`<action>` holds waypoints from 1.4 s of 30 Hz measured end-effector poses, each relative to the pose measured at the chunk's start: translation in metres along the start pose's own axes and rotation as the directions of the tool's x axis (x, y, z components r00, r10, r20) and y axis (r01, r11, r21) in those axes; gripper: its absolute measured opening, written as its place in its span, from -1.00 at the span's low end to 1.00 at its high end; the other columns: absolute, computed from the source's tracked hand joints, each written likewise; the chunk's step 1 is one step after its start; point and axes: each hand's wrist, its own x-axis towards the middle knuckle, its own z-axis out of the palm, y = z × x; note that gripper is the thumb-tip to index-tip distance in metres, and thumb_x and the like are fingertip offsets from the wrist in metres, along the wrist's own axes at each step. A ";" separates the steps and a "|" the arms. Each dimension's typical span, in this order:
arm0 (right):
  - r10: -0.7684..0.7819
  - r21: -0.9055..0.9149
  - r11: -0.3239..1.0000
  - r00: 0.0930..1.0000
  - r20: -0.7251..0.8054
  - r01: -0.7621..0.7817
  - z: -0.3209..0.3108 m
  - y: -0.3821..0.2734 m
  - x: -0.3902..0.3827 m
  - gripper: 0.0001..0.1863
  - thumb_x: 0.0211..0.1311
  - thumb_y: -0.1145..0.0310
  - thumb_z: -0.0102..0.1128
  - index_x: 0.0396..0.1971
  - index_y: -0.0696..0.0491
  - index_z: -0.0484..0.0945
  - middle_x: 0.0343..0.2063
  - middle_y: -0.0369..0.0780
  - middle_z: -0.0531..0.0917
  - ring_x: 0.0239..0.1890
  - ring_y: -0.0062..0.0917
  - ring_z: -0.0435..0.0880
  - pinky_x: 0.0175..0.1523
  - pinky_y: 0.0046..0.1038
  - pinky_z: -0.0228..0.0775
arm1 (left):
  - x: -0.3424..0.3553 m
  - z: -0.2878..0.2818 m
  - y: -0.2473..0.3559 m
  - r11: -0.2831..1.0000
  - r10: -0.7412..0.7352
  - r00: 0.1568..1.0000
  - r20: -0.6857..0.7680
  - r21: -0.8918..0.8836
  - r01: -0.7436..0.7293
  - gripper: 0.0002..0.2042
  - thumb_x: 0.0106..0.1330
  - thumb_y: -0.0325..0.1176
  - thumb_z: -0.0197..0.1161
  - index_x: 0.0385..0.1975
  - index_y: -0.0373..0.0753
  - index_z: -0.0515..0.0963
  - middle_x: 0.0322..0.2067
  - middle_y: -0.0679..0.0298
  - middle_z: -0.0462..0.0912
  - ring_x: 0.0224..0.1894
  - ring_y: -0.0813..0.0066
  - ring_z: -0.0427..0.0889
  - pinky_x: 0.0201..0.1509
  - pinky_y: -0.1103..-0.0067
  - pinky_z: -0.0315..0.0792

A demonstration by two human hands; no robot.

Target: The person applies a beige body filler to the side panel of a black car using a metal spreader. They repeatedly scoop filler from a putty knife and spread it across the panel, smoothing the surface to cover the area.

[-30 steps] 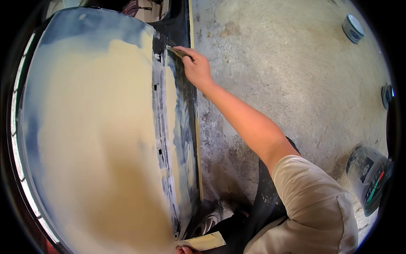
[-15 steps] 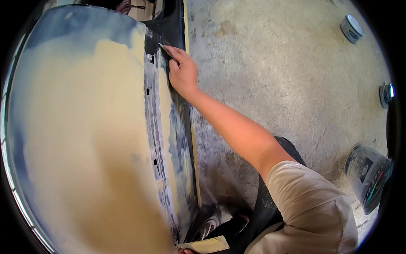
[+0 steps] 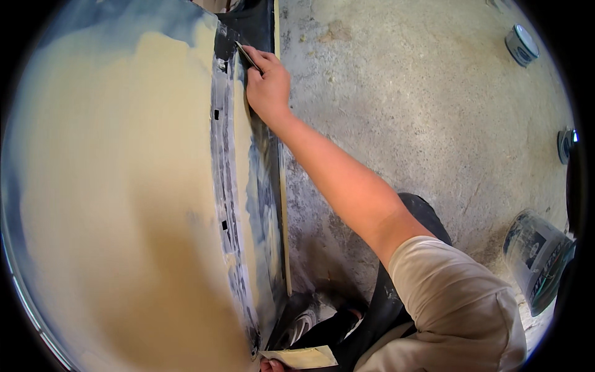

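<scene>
My right hand (image 3: 269, 87) is closed on a thin, flat putty spreader (image 3: 248, 57). Its tip meets the dark strip near the far end of the panel's right edge. At the bottom of the view, my left hand (image 3: 271, 366) grips a flat mixing board (image 3: 302, 357) smeared with pale yellow putty; only a few fingers show. Left of both hands lies a large curved vehicle panel (image 3: 93, 155), coated in cream filler with blue-grey patches. Along its right side runs a grey grooved channel (image 3: 230, 214) with small dark square holes.
Concrete floor (image 3: 396, 124) spreads to the right of the vehicle. A round tin (image 3: 522, 46) stands at the far right, another (image 3: 565, 146) at the right rim. A scuffed clear bucket (image 3: 534, 260) is nearer. My bent knee (image 3: 424, 214) is beside the panel.
The view has shifted, so the panel and my right hand appear higher in it. Against the panel, the spreader tip has barely moved. Both hands keep their holds.
</scene>
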 end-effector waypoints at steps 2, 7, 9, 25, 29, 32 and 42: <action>-0.006 0.007 1.000 1.000 0.001 0.006 -0.002 -0.001 0.002 -0.56 0.02 0.62 -0.07 -0.08 0.03 0.59 -0.23 -0.10 0.62 -0.23 -0.20 0.61 -0.12 -0.41 0.42 | 0.002 -0.007 -0.004 1.000 0.000 0.998 0.055 -0.019 0.002 -0.81 0.37 -0.41 0.04 -0.17 -0.43 0.44 -0.31 -0.08 0.52 -0.39 0.02 0.44 -0.26 0.31 0.37; 0.014 0.006 1.000 0.997 0.070 -0.014 -0.012 -0.006 -0.011 -0.57 0.01 0.61 -0.05 -0.11 0.02 0.60 -0.19 -0.11 0.61 -0.20 -0.17 0.60 -0.09 -0.38 0.43 | 0.002 -0.011 -0.005 0.625 0.393 0.861 0.323 0.593 -0.508 -0.82 0.34 -0.48 0.06 -0.13 -0.43 0.44 -0.32 -0.09 0.51 -0.38 -0.01 0.44 -0.29 0.31 0.36; 0.011 0.017 1.000 0.996 0.085 -0.012 -0.016 -0.009 -0.018 -0.57 0.01 0.62 -0.03 -0.09 0.02 0.59 -0.19 -0.11 0.61 -0.20 -0.18 0.60 -0.09 -0.39 0.43 | 0.002 -0.012 -0.007 0.573 0.423 0.831 0.361 0.605 -0.554 -0.82 0.34 -0.49 0.06 -0.13 -0.42 0.44 -0.31 -0.07 0.51 -0.37 0.03 0.44 -0.29 0.32 0.36; 0.076 0.066 0.994 0.984 0.163 -0.088 -0.041 -0.041 -0.082 -0.53 0.00 0.68 -0.02 -0.04 0.04 0.56 -0.11 -0.13 0.59 -0.04 -0.23 0.55 0.08 -0.39 0.36 | -0.009 0.000 0.000 0.955 0.232 0.962 0.145 0.155 -0.254 -0.88 0.32 -0.40 0.12 -0.32 -0.34 0.44 -0.45 0.19 0.43 -0.47 0.31 0.38 -0.43 0.45 0.26; 0.089 0.086 0.991 0.981 0.173 -0.105 -0.047 -0.049 -0.100 -0.52 -0.02 0.70 -0.01 -0.04 0.05 0.56 -0.11 -0.12 0.59 -0.03 -0.22 0.55 0.08 -0.39 0.36 | -0.010 -0.001 -0.002 0.696 0.443 0.839 0.316 0.468 -0.544 -0.83 0.25 -0.43 0.17 -0.32 -0.43 0.44 -0.42 -0.01 0.43 -0.48 0.08 0.38 -0.43 0.39 0.28; 0.086 0.071 0.992 0.980 0.181 -0.100 -0.052 -0.053 -0.113 -0.51 -0.04 0.70 0.00 -0.04 0.05 0.56 -0.10 -0.11 0.58 -0.03 -0.22 0.54 0.08 -0.38 0.36 | -0.010 -0.005 -0.007 0.650 0.499 0.801 0.332 0.469 -0.599 -0.82 0.24 -0.45 0.19 -0.27 -0.42 0.44 -0.37 -0.04 0.47 -0.44 0.05 0.41 -0.40 0.36 0.32; 0.091 0.042 0.994 0.965 0.247 -0.105 -0.073 -0.070 -0.168 -0.46 -0.09 0.73 0.04 -0.02 0.03 0.55 -0.06 -0.12 0.55 0.06 -0.21 0.49 0.15 -0.36 0.32 | -0.011 -0.026 -0.024 0.713 0.476 0.837 0.269 0.440 -0.547 -0.70 0.19 -0.51 0.21 -0.07 -0.40 0.43 -0.22 -0.16 0.51 -0.34 -0.08 0.49 -0.27 0.29 0.44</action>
